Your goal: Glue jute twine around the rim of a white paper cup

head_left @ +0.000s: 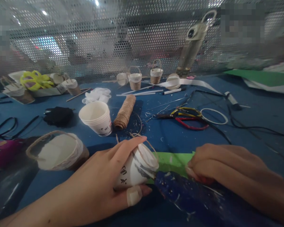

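Observation:
My left hand [104, 176] is wrapped round a small white paper cup [134, 167] lying on its side, with thin twine at its rim. A plaster covers the thumb. My right hand [229, 170] is closed on a dark blue glue gun [186, 195], whose nozzle points at the cup's rim. A green paper sheet [172, 159] lies under both on the blue table.
A stack of white cups [97, 118], a twine spool [125, 112], red and yellow pliers [186, 117] and a white ring [214, 116] lie ahead. A twine-handled cup basket [58, 151] stands at left. More small baskets [135, 80] and yellow scissors [35, 80] sit before a perforated metal screen.

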`<act>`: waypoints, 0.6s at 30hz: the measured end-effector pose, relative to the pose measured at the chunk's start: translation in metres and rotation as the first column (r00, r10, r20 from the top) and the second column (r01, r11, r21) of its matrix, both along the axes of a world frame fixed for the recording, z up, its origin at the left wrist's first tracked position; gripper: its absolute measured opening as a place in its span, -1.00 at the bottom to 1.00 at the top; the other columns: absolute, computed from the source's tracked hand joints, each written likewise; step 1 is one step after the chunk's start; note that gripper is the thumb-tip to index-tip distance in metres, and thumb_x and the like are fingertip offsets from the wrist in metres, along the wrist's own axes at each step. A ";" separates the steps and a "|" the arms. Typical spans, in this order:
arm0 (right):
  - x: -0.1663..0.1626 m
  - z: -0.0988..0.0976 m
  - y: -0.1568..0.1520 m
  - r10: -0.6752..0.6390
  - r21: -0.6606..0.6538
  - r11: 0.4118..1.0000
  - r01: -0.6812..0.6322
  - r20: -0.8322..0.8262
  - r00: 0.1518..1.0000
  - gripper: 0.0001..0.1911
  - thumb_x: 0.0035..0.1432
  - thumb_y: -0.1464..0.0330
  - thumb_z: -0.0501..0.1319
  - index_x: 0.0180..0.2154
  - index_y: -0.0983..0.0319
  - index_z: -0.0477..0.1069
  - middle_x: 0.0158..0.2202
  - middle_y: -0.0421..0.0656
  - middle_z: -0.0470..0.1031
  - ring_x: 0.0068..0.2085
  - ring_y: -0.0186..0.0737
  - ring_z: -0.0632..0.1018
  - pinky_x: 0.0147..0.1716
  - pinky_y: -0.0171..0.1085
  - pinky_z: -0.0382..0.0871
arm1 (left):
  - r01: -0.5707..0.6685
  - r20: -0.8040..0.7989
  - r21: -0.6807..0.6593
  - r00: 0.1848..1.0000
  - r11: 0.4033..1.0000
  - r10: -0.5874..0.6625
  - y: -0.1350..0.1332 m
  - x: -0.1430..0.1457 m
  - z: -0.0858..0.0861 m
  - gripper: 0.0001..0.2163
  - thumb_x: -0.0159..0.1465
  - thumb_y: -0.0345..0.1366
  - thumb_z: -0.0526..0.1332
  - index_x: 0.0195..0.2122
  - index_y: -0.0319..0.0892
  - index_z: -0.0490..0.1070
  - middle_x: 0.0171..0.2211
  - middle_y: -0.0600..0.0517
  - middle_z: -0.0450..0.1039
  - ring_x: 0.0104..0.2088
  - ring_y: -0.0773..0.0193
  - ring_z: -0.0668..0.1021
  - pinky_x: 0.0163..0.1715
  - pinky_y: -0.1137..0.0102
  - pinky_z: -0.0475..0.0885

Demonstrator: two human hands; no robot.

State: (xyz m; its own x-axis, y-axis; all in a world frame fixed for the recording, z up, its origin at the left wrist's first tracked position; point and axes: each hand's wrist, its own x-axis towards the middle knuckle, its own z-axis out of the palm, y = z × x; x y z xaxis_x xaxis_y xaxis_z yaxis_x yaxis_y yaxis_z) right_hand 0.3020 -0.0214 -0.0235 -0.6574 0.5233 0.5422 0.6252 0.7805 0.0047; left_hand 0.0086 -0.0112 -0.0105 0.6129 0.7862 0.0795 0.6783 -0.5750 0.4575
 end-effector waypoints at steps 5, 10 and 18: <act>0.000 0.001 0.002 0.034 0.013 0.999 -0.034 0.015 0.999 -0.28 0.62 0.40 -0.25 -0.55 0.12 0.41 -0.55 -0.23 0.51 -0.57 -0.32 0.48 -0.60 -0.20 0.24 | 0.011 -0.037 -0.002 0.999 1.000 -0.011 0.000 -0.001 0.002 -0.33 0.40 -0.06 0.27 0.40 0.34 -0.12 0.24 0.13 0.56 0.07 0.05 0.70 -0.01 0.13 0.61; 0.001 0.001 0.002 0.026 -0.002 1.000 -0.026 0.010 1.000 -0.26 0.63 0.38 -0.27 -0.54 0.11 0.42 -0.54 -0.24 0.52 -0.55 -0.32 0.52 -0.59 -0.19 0.25 | 0.014 -0.055 0.008 0.998 1.000 -0.013 0.000 -0.002 0.003 -0.34 0.42 -0.01 0.26 0.39 0.36 -0.13 0.23 0.13 0.57 0.07 0.05 0.71 -0.02 0.13 0.62; -0.001 0.004 0.003 0.033 0.029 0.999 -0.033 0.014 0.999 -0.27 0.61 0.41 -0.25 -0.55 0.12 0.42 -0.53 -0.24 0.54 -0.58 -0.31 0.50 -0.60 -0.19 0.25 | 0.013 -0.060 -0.008 0.998 1.000 -0.014 0.003 -0.002 0.004 -0.33 0.41 0.05 0.27 0.39 0.37 -0.14 0.23 0.13 0.57 0.06 0.02 0.71 -0.06 0.11 0.64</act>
